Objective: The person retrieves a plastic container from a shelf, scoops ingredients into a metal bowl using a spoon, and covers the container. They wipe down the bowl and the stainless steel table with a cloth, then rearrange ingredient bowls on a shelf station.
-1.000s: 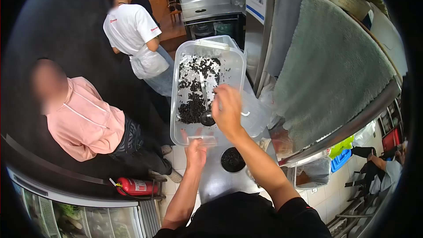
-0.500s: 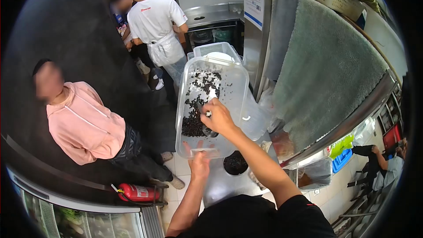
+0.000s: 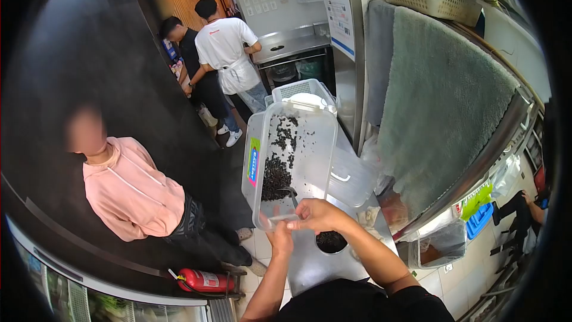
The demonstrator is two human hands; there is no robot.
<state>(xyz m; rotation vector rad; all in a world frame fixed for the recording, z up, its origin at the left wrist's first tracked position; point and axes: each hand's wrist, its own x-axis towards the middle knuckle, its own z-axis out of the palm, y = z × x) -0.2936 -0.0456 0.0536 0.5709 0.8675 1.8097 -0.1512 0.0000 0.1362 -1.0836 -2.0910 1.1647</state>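
Note:
A clear plastic bin (image 3: 322, 143) is tilted up in front of me, with a bright label on its left side. Small dark pellets (image 3: 275, 180) are heaped toward its lower left, and more are scattered higher up. My left hand (image 3: 280, 238) grips the bin's near end from below. In my right hand (image 3: 316, 214), just beside the left, is the handle of a metal spoon (image 3: 294, 198); its head reaches to the pellets' lower edge. Below my right wrist, a round container (image 3: 331, 242) with dark contents sits at the steel counter (image 3: 307, 268).
Another clear plastic container (image 3: 351, 179) lies right of the bin. A person in a pink hoodie (image 3: 134, 185) stands at the left, near a fire extinguisher (image 3: 205, 280). Two people work farther back, one in a white shirt (image 3: 226, 42). Grey towels (image 3: 441, 107) hang at the right.
My right hand has drawn the spoon back from the middle of the bin to its near end. The bin's labelled left side has turned into view.

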